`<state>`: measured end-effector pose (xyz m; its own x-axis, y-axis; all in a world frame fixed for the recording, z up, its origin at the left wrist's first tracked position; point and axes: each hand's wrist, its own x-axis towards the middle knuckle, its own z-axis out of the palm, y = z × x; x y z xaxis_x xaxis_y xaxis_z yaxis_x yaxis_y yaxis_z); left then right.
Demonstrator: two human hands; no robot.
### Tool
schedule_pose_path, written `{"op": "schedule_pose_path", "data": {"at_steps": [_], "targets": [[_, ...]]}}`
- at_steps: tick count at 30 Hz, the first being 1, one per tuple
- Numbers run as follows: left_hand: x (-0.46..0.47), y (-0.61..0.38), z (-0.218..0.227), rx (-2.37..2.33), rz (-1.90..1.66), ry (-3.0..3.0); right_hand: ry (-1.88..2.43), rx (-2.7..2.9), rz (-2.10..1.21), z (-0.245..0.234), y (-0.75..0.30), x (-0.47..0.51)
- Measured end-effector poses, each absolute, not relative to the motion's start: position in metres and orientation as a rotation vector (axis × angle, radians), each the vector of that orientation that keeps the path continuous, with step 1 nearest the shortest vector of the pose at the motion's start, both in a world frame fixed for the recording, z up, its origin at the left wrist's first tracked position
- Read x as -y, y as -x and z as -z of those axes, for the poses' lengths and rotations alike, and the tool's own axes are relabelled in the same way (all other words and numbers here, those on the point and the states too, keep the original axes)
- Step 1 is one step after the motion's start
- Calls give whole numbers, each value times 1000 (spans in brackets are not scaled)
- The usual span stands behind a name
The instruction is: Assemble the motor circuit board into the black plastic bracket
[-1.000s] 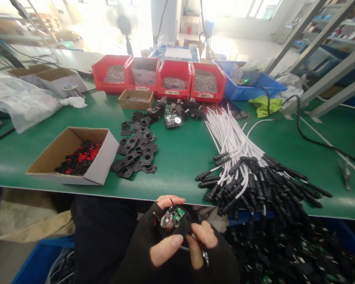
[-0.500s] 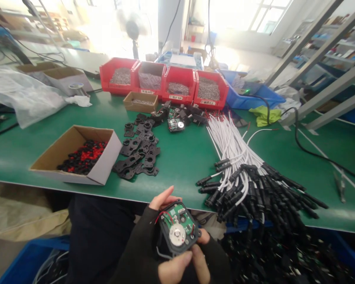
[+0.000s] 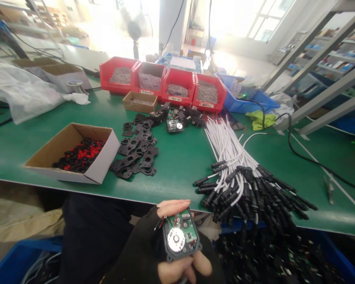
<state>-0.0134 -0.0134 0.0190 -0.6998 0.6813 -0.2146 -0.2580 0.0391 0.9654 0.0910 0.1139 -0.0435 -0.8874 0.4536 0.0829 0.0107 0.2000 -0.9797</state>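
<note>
1. Since half a second ago, the circuit module (image 3: 180,238) has tilted flatter toward the camera, and the right hand (image 3: 192,266) has slipped lower beneath it.
2. The left hand (image 3: 154,232) grips the module's left edge with its fingers (image 3: 173,205) curled over the top; the right fingers pinch its bottom edge.
3. The module sits just below the tabletop (image 3: 177,157) edge, near the cable bundle (image 3: 242,177).
4. Judging by the piles, many black plates (image 3: 137,152) and cables remain unused.
</note>
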Motion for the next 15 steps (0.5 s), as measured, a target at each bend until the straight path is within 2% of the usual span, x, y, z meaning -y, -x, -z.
{"op": "schedule_pose_path", "data": {"at_steps": [12, 15], "targets": [[7, 28, -34, -1303, -1924, -81, 707, 1749, -2066, 34, -109, -152], [2, 28, -30, -1291, -1895, 70, 771, 1859, -2078, 44, -118, -157]]}}
